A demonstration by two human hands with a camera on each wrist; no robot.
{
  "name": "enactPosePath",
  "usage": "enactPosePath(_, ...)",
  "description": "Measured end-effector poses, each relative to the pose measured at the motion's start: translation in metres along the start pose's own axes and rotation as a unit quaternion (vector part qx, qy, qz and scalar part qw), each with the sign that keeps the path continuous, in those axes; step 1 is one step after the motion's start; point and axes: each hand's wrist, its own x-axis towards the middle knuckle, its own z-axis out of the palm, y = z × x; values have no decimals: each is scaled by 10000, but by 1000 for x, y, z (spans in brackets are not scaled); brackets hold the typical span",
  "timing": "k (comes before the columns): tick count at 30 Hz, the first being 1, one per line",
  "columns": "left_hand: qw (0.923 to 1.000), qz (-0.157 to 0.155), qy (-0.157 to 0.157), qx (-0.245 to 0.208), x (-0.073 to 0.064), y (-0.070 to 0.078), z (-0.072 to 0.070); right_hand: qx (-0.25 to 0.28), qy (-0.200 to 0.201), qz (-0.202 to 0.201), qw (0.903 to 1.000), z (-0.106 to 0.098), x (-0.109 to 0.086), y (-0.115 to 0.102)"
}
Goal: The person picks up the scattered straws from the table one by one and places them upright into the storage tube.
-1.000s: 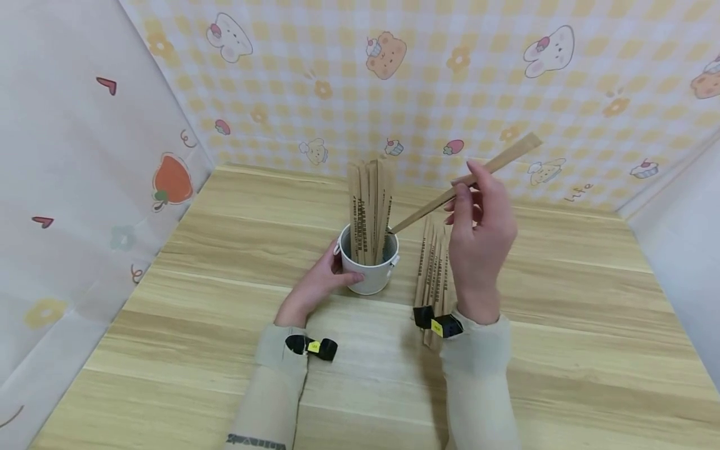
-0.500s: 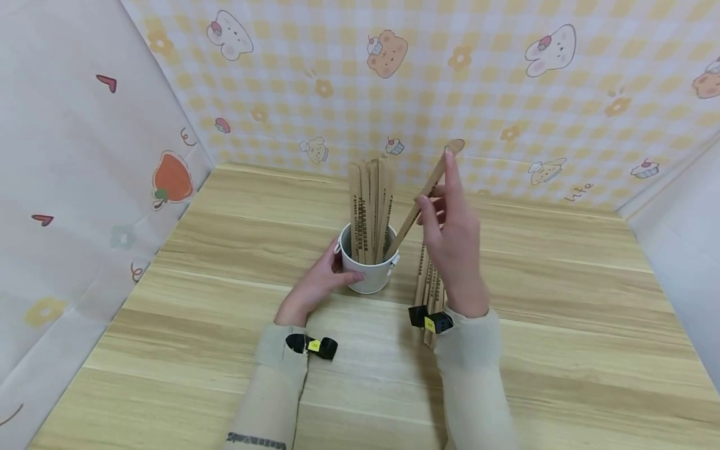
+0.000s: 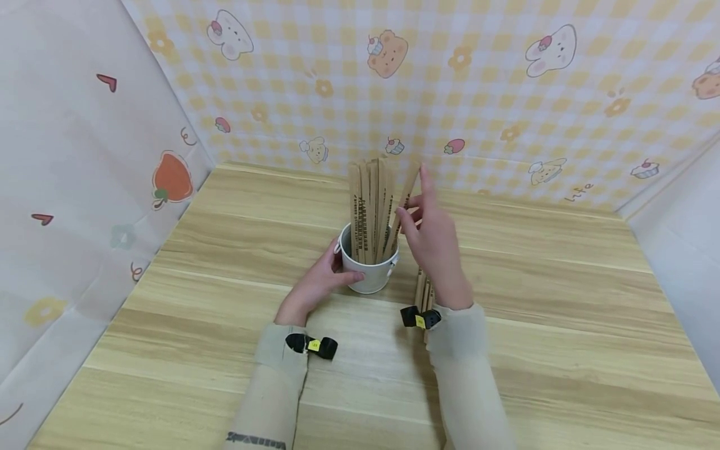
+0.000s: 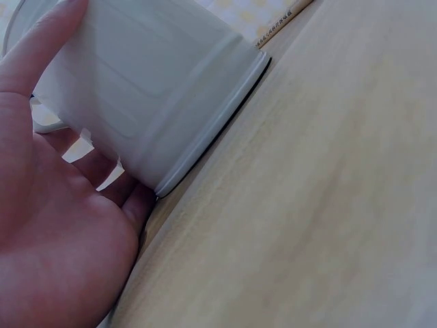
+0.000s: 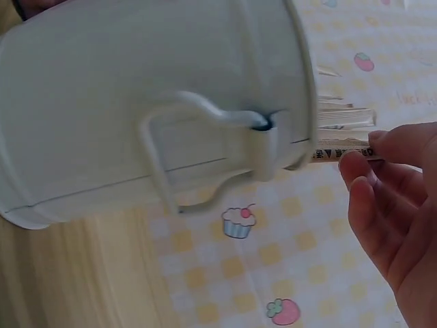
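Observation:
A small white metal bucket (image 3: 372,282) stands on the wooden table, holding several paper-wrapped chopsticks (image 3: 370,206) upright. My left hand (image 3: 319,282) grips the bucket's left side, thumb across the front and fingers round behind, as the left wrist view (image 4: 61,198) also shows. One more chopstick packet (image 3: 409,187) leans to the right with its lower end inside the bucket. Thumb and fingers of my right hand (image 3: 437,240) pinch this packet, index finger extended along its top. In the right wrist view, the printed packet (image 5: 334,151) passes behind the bucket rim.
More wrapped chopsticks (image 3: 421,290) lie on the table right of the bucket, partly hidden under my right hand and wrist. A wire handle (image 5: 158,160) hangs on the bucket's side. A checked, cartoon-printed backdrop (image 3: 326,112) rises behind the table (image 3: 562,312).
My right hand has moved left and tilted the packet more upright, its lower end sliding from the rim down into the bucket. The left hand keeps its grip on the bucket.

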Motion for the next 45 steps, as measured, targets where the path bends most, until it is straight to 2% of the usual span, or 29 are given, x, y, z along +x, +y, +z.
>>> enactPosePath(11,10000,-3,12,42,0,0,0,-4,-331,44,9994,11,-1,12)
enactPosePath(16,10000,31,7,-5,3,-7,-1,85,-562,133,9983,11,-2,15)
enactPosePath(22,9999,-29,83,106,10,-23,-3,308,-625,692,9952,2,-2,20)
enactPosePath(30,9999,34,110,91,11,-29,-4,353,-416,1604,9855,-15,-10,44)
enactPosePath(38,9997,47,150,185,9,-27,-5,353,-284,2605,9644,-19,-33,86)
enactPosePath(42,9998,11,113,152,9,-25,-4,40,-356,2888,9567,-19,-41,100)
enactPosePath(45,9999,-15,88,122,10,-25,-4,-198,-581,2999,9520,-19,-44,106)
